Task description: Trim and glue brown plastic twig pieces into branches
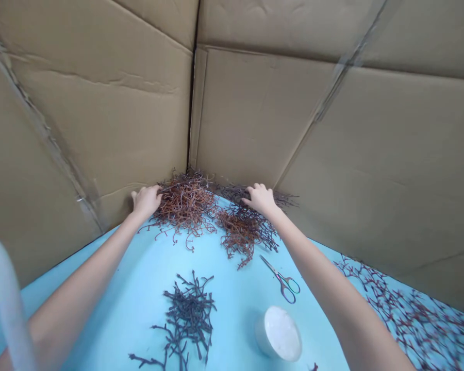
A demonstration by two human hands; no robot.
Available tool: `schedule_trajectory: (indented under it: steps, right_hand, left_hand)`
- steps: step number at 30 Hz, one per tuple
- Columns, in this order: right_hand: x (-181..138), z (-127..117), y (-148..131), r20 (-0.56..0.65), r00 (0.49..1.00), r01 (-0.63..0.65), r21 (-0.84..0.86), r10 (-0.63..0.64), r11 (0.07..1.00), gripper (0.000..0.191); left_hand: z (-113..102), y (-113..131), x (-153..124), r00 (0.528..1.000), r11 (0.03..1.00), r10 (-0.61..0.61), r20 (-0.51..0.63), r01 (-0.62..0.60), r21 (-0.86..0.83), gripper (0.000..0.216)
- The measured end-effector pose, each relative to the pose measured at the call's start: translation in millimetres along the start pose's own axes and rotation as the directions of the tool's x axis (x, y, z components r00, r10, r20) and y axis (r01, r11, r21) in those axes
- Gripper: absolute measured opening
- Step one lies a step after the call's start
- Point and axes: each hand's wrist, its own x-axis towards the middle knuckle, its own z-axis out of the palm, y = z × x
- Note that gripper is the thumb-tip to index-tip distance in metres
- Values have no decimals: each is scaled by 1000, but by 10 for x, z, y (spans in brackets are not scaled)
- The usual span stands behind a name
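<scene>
Head view: 2 bare hands at far corner of blue table [139,288]! Left hand [146,201] meets left edge of reddish-brown twig pile [187,203], fingers partly hidden, can't tell if grasping. Right hand [261,200] on dark twigs [261,226] beside that pile, fingers bent, grip can't be told. Nearer: 1 white cup [260,335], mouth up, whitish inside, contents or bare bottom unclear. Scissors [280,276] just beyond cup; black twig heap [189,312] left.

Scissors [279,277] lie near a white cup [260,336] on blue tabletop [235,288].
</scene>
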Motion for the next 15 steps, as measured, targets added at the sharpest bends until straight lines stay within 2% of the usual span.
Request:
schedule_trajectory:
  steps: [3,6,10,13,15]
  right_hand:
    - [-155,-47,195,-26,998,-58,-11,58,998,32]
    - [-303,85,461,-36,993,-109,-14,109,994,33]
    - [-414,532,744,-1,991,-134,2,134,991,32]
    - [-449,879,779,27,993,-114,46,113,992,35]
    - [-468,1026,747,40,993,-113,80,110,990,39]
  left_hand:
    - [-60,10,-46,1000,1000,-5,-30,5,0,33]
    - [-117,39,-90,998,1000,20,-56,-20,0,34]
    - [-227,154,-178,993,998,59,-98,-57,15,35]
    - [-355,331,-313,986,996,92,-139,-88,32,36]
    - [-446,493,-435,976,988,151,-159,-147,36,34]
